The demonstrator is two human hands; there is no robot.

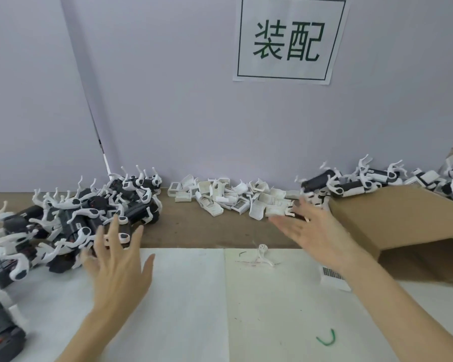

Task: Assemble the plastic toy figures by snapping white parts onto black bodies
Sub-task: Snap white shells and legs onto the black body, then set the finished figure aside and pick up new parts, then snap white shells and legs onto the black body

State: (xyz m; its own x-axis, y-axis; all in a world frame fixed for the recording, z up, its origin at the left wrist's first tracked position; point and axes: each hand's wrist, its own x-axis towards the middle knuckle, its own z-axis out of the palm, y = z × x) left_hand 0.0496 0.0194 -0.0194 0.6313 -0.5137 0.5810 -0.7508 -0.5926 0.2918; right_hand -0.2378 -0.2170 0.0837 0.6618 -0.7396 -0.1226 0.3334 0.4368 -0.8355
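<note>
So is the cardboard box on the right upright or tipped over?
Tipped over: the cardboard box lies on its side, its dark opening facing the person.

White mat (188, 296) in the middle is open, only a small white scrap (263, 257) and green wire (326, 338) on it. Figures (84, 218) crowd the left, shells (230, 197) line the back wall, cardboard box (403, 218) blocks the right.

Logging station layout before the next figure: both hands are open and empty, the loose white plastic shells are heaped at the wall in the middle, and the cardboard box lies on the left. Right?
Not quite. The head view shows the brown cardboard box on the right, not the left. The rest holds: left hand and right hand are open and empty, and the loose white plastic shells are heaped mid-wall.
</note>
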